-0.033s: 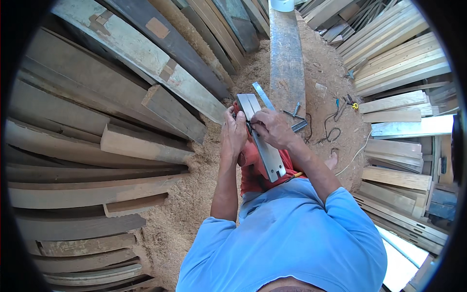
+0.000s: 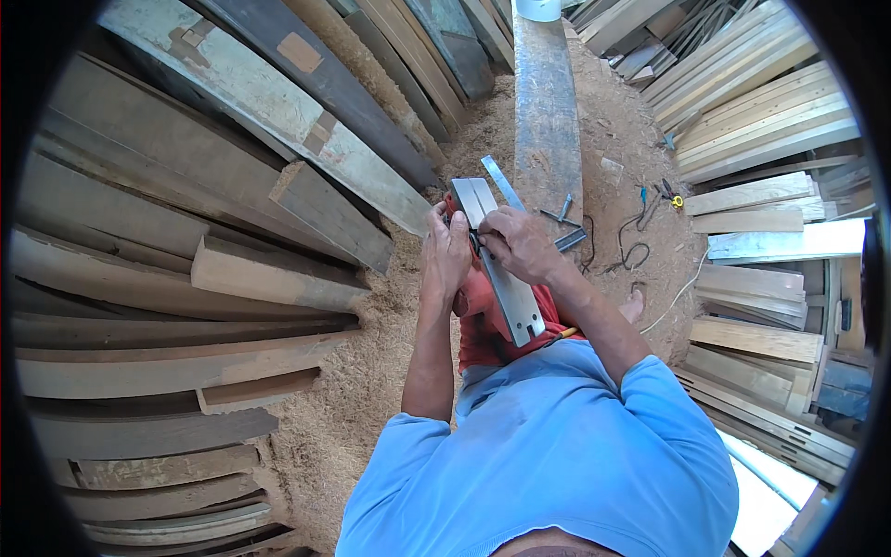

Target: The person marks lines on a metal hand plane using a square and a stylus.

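A red electric hand planer (image 2: 513,295) lies upside down over my lap, its flat metal sole facing up. My left hand (image 2: 448,252) grips its left side, with the thumb near the gap in the middle of the sole. My right hand (image 2: 522,243) bends over that same gap from the other side, its fingers pinched together at the cutter area. Whatever the right fingertips hold there is hidden by the hand. Just beyond the right hand, a flat metal strip (image 2: 502,182) rests by the end of a long board.
A long worn board (image 2: 548,102) runs away ahead, with a white container (image 2: 538,9) at its far end. A T-handled tool (image 2: 562,213), a black cord (image 2: 635,255) and yellow-handled pliers (image 2: 676,200) lie to the right. Stacked timber (image 2: 121,269) lines both sides; sawdust covers the floor.
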### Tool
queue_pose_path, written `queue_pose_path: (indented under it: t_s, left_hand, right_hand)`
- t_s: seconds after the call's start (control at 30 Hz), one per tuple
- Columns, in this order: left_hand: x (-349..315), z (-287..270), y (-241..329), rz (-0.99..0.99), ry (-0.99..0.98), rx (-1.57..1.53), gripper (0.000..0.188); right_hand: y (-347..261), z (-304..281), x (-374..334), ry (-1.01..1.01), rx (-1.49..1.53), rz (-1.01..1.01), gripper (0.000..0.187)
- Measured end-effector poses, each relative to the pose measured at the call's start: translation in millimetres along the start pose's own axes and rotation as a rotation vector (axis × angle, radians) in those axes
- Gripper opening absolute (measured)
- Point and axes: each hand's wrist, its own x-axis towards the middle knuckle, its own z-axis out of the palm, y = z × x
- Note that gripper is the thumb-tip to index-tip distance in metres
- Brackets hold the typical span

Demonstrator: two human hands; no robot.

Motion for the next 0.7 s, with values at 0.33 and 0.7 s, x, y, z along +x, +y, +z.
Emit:
queue_pose_path:
  t_s: [0.33, 0.7]
  left_hand:
    - [1, 0, -1, 0.051, 0.023, -0.035, 0.063]
    - [0, -1, 3, 0.023, 0.018, 0.008, 0.063]
  right_hand:
    - [1, 1, 2, -0.056, -0.077, 0.049, 0.011]
    - [-3, -1, 7, -0.103, -0.157, 0.136, 0.012]
